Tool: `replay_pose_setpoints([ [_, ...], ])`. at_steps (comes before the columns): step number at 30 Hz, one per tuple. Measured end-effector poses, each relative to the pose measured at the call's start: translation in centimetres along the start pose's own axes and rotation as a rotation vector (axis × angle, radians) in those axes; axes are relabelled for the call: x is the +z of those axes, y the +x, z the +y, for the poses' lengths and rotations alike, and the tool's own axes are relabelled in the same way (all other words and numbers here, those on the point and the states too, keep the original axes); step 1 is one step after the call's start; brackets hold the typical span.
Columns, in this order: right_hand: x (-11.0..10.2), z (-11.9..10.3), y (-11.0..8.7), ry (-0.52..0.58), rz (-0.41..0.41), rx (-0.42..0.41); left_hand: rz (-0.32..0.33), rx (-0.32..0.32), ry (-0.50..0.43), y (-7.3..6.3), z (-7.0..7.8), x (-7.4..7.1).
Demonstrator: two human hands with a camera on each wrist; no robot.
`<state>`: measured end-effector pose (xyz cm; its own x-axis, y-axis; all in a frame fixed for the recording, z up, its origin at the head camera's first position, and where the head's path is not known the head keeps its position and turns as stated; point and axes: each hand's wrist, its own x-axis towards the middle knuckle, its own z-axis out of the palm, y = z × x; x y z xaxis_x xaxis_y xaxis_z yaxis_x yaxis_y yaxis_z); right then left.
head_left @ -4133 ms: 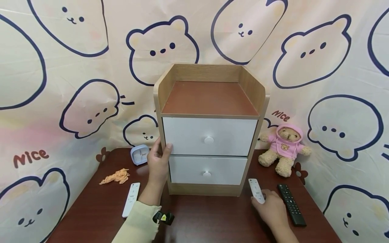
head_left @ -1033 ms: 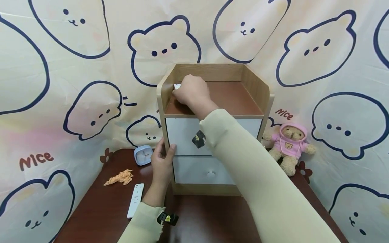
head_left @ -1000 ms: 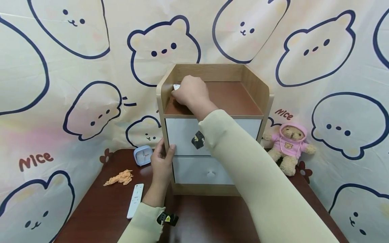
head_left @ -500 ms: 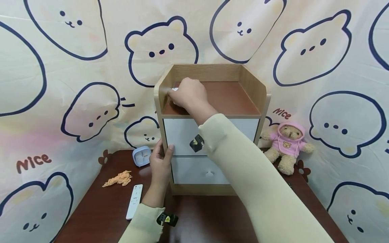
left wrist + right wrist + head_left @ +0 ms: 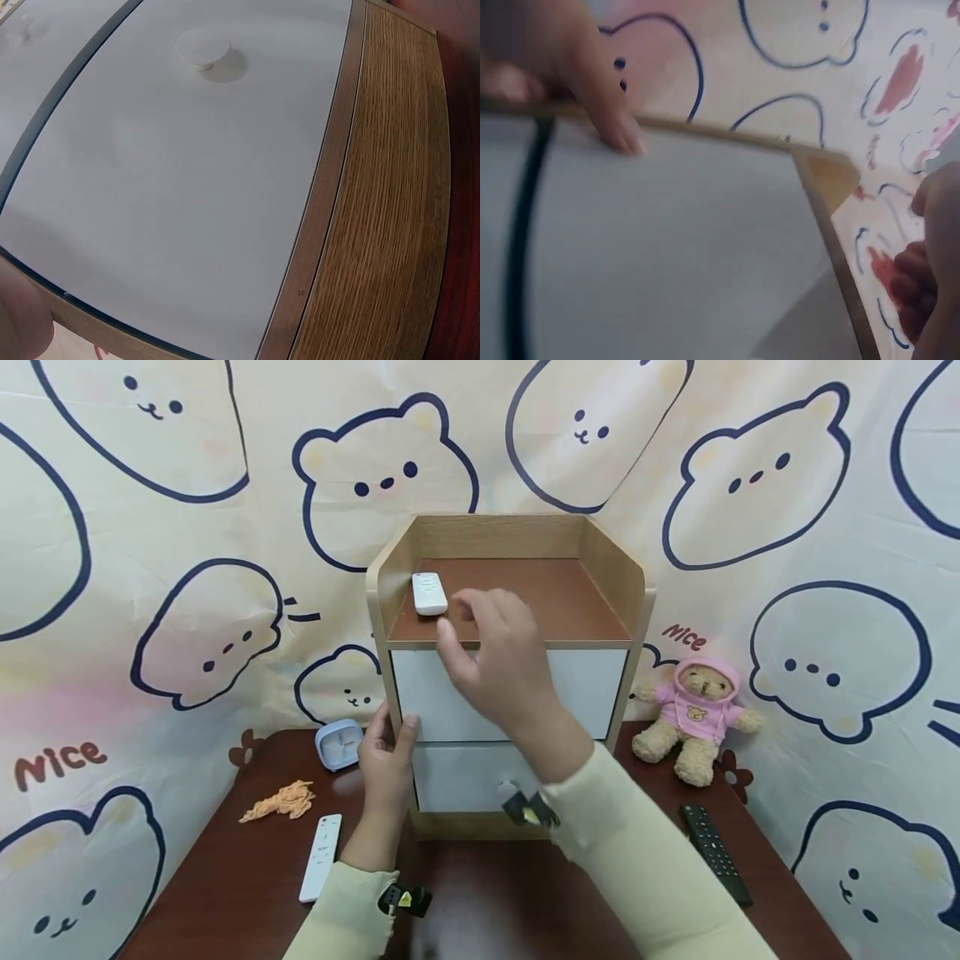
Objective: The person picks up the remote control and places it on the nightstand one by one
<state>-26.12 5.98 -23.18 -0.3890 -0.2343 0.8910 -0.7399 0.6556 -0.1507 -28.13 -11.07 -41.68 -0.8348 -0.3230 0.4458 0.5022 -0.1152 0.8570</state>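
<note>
A small white remote (image 5: pixel 429 594) lies on the brown top shelf of a two-drawer wooden cabinet (image 5: pixel 517 525), close to its left wall. My right hand (image 5: pixel 502 668) hovers in front of the upper drawer, apart from the remote, fingers loosely bent around nothing. My left hand (image 5: pixel 386 768) grips the cabinet's left side, thumb on the front edge; the right wrist view also catches this left hand (image 5: pixel 570 60). A white drawer front (image 5: pixel 172 172) with a round knob (image 5: pixel 202 46) fills most of the left wrist view. Both drawers are closed.
On the table's left are a longer white remote (image 5: pixel 321 858), a bundle of orange cord (image 5: pixel 281 802) and a light-blue clock (image 5: pixel 340 744). A teddy bear (image 5: pixel 693 718) in pink and a black remote (image 5: pixel 715 855) are on the right. A patterned cloth hangs behind.
My right hand carried the small white remote from the table's right onto the shelf, let it go, and has drawn back toward me. My left hand has kept its hold on the cabinet.
</note>
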Motion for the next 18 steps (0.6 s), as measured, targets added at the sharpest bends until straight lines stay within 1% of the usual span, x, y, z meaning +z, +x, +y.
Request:
replay_pose_setpoints([
  [2, -0.3, -0.2, -2.1, 0.047, 0.1, -0.095, -0.007, 0.01, 0.002, 0.1, 0.1, 0.0],
  [4, -0.5, -0.3, -4.1, 0.082, 0.158, -0.151, -0.017, 0.016, 0.005, 0.2, 0.2, 0.1],
  [6, -0.5, -0.2, -6.3, 0.107, 0.174, -0.182, -0.021, 0.019, 0.003, 0.3, 0.3, 0.2],
  [9, -0.1, 0.3, -9.7, 0.133, 0.165, -0.208, -0.015, 0.018, 0.011, 0.2, 0.3, 0.2],
  [12, 0.4, 1.2, -12.9, 0.138, 0.125, -0.183, -0.008, 0.018, 0.021, 0.1, 0.3, 0.1],
  [18, 1.0, 3.8, -19.0, 0.116, 0.026, -0.072, -0.007, 0.003, 0.004, -0.1, 0.2, 0.0],
])
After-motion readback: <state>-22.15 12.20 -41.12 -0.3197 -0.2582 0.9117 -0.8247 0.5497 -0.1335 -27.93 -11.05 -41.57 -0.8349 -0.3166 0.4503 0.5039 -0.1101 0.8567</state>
